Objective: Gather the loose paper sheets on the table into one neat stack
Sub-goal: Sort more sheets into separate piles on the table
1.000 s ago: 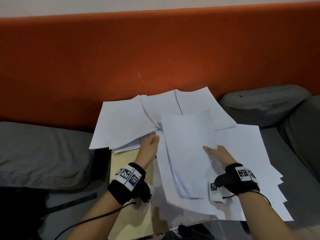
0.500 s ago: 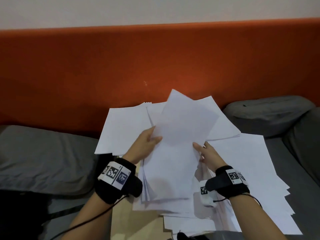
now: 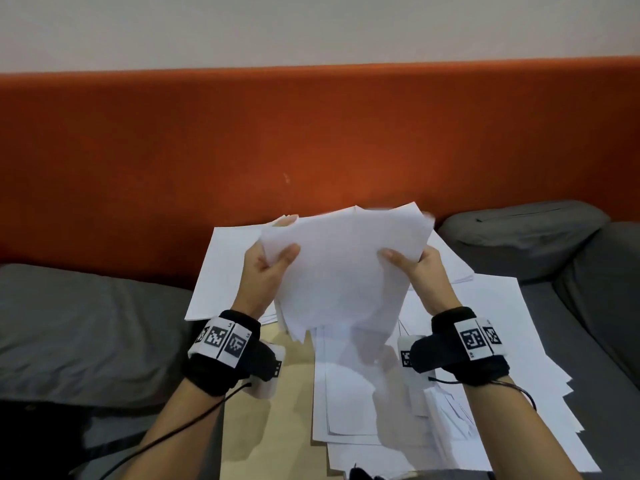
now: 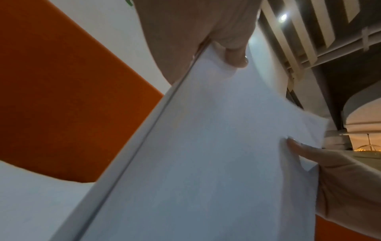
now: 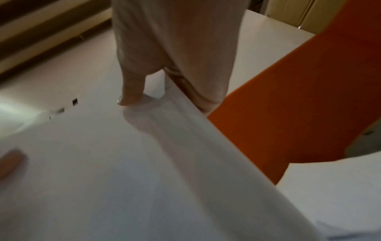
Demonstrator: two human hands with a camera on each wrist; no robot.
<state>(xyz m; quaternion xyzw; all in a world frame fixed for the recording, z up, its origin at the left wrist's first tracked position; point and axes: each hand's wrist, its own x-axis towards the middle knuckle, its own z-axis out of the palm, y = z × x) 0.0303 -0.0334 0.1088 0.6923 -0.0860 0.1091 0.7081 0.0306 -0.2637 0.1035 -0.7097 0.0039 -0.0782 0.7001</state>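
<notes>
I hold a bundle of white paper sheets [image 3: 343, 268] upright above the table, its lower corner hanging free. My left hand [image 3: 266, 268] pinches its left edge, thumb in front. My right hand [image 3: 415, 265] pinches its right edge the same way. In the left wrist view the bundle [image 4: 206, 154] fills the frame, with my left thumb [image 4: 235, 57] on it. In the right wrist view my right thumb [image 5: 132, 91] presses the bundle [image 5: 103, 179]. More loose sheets [image 3: 363, 393] lie spread on the wooden table [image 3: 277, 427], and another pile [image 3: 228, 271] lies behind the left hand.
An orange padded backrest [image 3: 311, 140] runs behind the table. Grey cushions lie to the left [image 3: 79, 327] and right [image 3: 519, 237]. Loose sheets overhang the table's right side [image 3: 519, 341]. A black cable [image 3: 180, 431] trails from my left wristband.
Both hands have lifted the bundle off the spread sheets and raised it upright, moving from low on the paper to its upper side edges.
</notes>
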